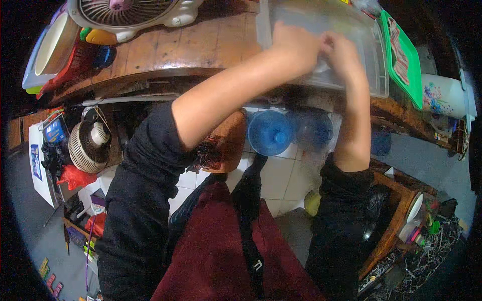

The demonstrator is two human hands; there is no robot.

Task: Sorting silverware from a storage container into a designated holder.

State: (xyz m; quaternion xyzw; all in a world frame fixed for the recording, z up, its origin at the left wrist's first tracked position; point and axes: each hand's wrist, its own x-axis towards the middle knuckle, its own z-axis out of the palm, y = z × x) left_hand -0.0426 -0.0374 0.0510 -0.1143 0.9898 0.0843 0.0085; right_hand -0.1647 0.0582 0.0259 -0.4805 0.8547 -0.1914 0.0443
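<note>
My left hand (297, 47) and my right hand (342, 52) meet above a translucent plastic box (375, 75) on the wooden tabletop (201, 42). The fingers of my right hand are pinched together, close to my left hand's thumb side. My left hand is curled, with most of its fingers hidden on its far side. Both are a little blurred, and whatever lies between them is too small or too hidden to name. Right of the box sits a bright green tray (414, 83) with a striped red-and-white strip (400, 55) in it.
A caged fan (123, 12) stands at the table's far left, beside stacked basins and a red basket (70, 70). Below the edge are a blue water jug (270, 133), an orange-brown container (228, 145) and another fan (90, 143). A floral white container (444, 95) is far right.
</note>
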